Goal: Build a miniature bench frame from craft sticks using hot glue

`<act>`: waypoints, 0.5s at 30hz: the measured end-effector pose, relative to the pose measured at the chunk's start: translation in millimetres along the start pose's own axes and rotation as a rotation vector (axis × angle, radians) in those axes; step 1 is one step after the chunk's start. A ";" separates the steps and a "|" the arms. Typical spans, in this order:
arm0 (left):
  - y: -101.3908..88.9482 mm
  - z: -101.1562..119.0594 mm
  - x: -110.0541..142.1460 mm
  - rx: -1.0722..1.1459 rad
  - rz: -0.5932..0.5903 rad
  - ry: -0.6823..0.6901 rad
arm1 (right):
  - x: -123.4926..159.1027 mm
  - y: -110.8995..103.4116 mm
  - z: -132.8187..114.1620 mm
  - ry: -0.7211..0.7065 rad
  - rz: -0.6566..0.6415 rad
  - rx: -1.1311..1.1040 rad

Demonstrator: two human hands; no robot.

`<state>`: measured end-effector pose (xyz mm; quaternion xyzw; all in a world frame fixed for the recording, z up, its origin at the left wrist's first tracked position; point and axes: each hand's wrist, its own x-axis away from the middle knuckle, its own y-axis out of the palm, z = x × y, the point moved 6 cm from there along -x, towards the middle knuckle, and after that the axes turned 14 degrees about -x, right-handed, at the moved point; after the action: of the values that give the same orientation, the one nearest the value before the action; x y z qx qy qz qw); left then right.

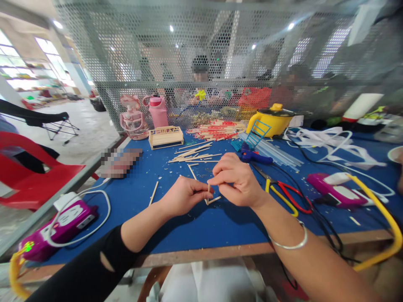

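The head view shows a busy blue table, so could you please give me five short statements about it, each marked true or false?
1. The left hand pinches a small upright stick, with the right hand at its upper end. True.
2. The yellow pot has no lid. False: a lid covers the yellow pot.
3. The glue gun is blue. True.
4. The pink bottle stands to the right of the yellow pot. False: the pink bottle stands to its left, behind the table's pile of sticks.
5. A bracelet is around the right forearm. True.
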<state>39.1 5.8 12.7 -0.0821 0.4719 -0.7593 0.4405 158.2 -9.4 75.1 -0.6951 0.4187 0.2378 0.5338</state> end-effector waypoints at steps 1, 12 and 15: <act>-0.1 0.2 -0.1 -0.004 0.000 0.001 | 0.0 0.1 0.0 -0.001 0.000 -0.002; -0.5 1.3 -0.4 -0.016 0.007 0.010 | 0.5 0.4 0.4 -0.005 -0.005 0.003; -0.9 1.6 -0.3 -0.014 0.010 0.013 | 0.7 0.0 0.1 -0.009 -0.003 -0.001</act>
<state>39.6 5.1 14.4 -0.0780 0.4805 -0.7543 0.4405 158.6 -9.6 74.5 -0.6950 0.4150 0.2404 0.5358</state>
